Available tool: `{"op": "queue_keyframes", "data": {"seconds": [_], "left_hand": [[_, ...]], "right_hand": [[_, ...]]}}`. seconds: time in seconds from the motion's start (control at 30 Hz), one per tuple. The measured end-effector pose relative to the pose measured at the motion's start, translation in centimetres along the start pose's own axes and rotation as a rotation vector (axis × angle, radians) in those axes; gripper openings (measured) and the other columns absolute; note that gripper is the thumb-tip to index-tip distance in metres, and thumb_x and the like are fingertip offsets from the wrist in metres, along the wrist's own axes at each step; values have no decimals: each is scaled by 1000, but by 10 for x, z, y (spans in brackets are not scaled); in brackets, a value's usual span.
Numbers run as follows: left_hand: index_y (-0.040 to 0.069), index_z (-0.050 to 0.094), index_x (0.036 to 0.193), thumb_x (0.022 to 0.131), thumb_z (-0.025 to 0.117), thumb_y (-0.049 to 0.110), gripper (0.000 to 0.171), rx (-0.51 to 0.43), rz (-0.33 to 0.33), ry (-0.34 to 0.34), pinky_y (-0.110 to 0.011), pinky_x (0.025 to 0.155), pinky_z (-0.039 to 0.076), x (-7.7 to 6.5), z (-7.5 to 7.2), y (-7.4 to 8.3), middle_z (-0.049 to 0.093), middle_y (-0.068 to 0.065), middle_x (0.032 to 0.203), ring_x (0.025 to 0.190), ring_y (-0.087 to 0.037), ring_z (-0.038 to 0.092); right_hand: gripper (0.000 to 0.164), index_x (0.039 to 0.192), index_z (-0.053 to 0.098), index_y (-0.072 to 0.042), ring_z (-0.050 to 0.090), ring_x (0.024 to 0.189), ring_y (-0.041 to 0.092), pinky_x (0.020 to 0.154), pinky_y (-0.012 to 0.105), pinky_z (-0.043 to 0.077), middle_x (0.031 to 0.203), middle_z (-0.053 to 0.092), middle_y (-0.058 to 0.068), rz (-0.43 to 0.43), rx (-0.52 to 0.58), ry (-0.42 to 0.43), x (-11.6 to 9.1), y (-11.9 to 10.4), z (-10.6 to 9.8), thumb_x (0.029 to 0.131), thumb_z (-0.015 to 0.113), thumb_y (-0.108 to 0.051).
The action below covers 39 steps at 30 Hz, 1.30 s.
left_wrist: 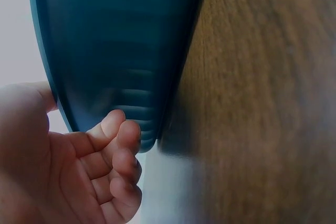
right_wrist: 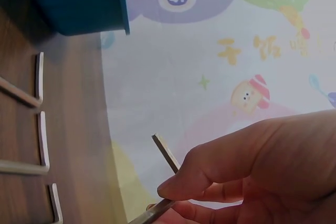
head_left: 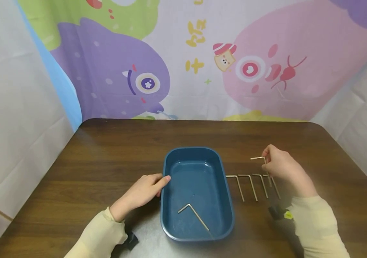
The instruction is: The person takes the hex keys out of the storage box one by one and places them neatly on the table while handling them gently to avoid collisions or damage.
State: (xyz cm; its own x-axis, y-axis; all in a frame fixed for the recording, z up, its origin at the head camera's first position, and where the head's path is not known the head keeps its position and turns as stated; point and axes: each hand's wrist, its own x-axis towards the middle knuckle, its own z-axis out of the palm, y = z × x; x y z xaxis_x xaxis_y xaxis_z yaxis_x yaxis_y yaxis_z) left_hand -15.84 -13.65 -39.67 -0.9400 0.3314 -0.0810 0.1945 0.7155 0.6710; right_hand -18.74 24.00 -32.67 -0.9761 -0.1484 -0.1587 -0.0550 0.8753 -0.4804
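Observation:
A blue plastic bin (head_left: 189, 186) stands on the table with one L-shaped hex key (head_left: 198, 217) lying on its floor. My left hand (head_left: 144, 190) grips the bin's left side, the thumb over the rim and the other fingers curled against the outer wall (left_wrist: 100, 51). Right of the bin, my right hand (head_left: 283, 165) pinches another hex key (right_wrist: 166, 153) between thumb and fingers, raised above the table. Below that hand a row of several hex keys (head_left: 253, 188) lies on the wood, partly visible in the right wrist view too.
The brown wooden table (head_left: 119, 154) reaches back to a printed cartoon cloth (head_left: 199, 89). White cloth hangs at both sides. A dark object with a yellow-green patch (head_left: 288, 215) is by the right sleeve, and a black piece (head_left: 131, 240) by the left sleeve.

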Motion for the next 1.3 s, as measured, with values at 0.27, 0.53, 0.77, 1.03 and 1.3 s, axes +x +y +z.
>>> {"op": "queue_keyframes", "data": {"seconds": [0.27, 0.53, 0.77, 1.03, 1.3], "left_hand": [[17, 52, 66, 94, 40, 46, 41, 3, 2, 2, -26, 51, 34, 0, 1, 0, 53, 1, 58, 51, -11, 43], [17, 52, 67, 95, 41, 43, 40, 0, -7, -1, -26, 51, 33, 0, 1, 0, 54, 0, 58, 50, -12, 42], [17, 52, 66, 94, 40, 46, 42, 2, -9, -3, -26, 51, 33, 0, 2, 0, 54, 0, 58, 50, -12, 42], [17, 52, 67, 94, 40, 47, 42, 2, -6, -2, -26, 52, 34, 1, 2, 0, 53, 1, 58, 51, -12, 43], [17, 53, 67, 93, 39, 50, 44, 3, -10, -2, -26, 52, 34, 0, 1, 0, 53, 2, 58, 51, -11, 43]], "right_hand": [[28, 100, 42, 4, 55, 55, 14, 55, 30, 42, 78, 46, 10, 21, -10, -9, -1, 13, 0, 78, 58, -5], [28, 99, 41, 6, 56, 55, 14, 54, 30, 43, 78, 45, 11, 40, 3, -15, -2, 23, -1, 76, 55, -2], [28, 99, 41, 8, 55, 57, 17, 54, 30, 44, 79, 44, 13, 31, 15, -22, -2, 33, -1, 74, 51, 2], [30, 99, 42, 9, 56, 60, 18, 56, 31, 47, 86, 49, 19, 52, 13, -36, 0, 44, 0, 70, 49, 3], [29, 96, 42, 9, 55, 58, 18, 55, 31, 46, 84, 52, 20, 84, -2, -58, 2, 51, 0, 68, 49, 2]]}}
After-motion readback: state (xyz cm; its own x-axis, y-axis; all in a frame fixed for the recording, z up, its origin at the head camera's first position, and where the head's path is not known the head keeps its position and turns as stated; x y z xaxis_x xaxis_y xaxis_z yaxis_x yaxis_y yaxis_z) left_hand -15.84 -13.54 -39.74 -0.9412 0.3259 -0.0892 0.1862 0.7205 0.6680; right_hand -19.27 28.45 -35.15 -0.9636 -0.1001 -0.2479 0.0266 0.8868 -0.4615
